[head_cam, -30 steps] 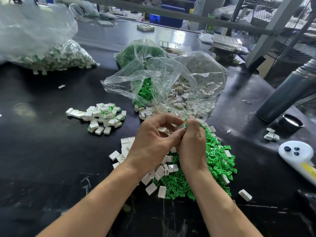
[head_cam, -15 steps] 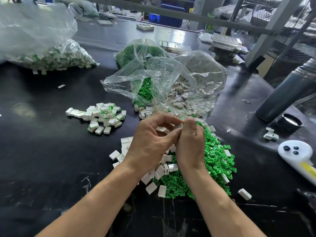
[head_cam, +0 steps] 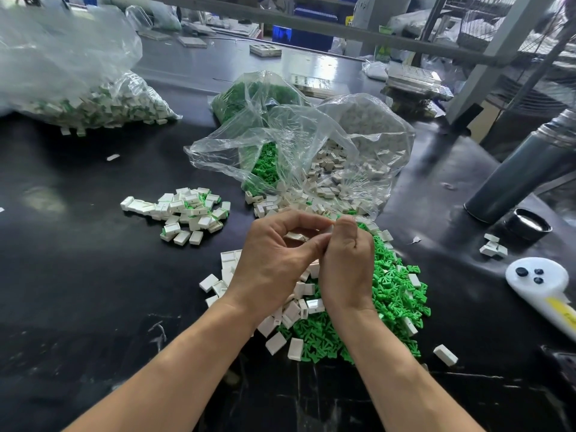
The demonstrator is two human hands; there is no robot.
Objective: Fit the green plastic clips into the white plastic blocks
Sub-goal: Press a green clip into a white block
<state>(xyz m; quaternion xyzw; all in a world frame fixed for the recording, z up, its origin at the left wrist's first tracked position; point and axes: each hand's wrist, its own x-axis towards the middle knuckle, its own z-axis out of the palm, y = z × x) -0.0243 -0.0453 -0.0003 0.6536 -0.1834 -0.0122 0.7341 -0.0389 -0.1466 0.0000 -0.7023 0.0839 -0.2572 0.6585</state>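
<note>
White block (head_cam: 296,236) between curled fingers (head_cam: 314,218)

left hand (head_cam: 271,263): back up, fingers curled, thumb and forefinger pinching at the tips | right hand (head_cam: 347,266): back up, fingers curled inward, thumb raised against the left fingertips | hands: touching | forearms: bare, converging from the lower edge
</note>
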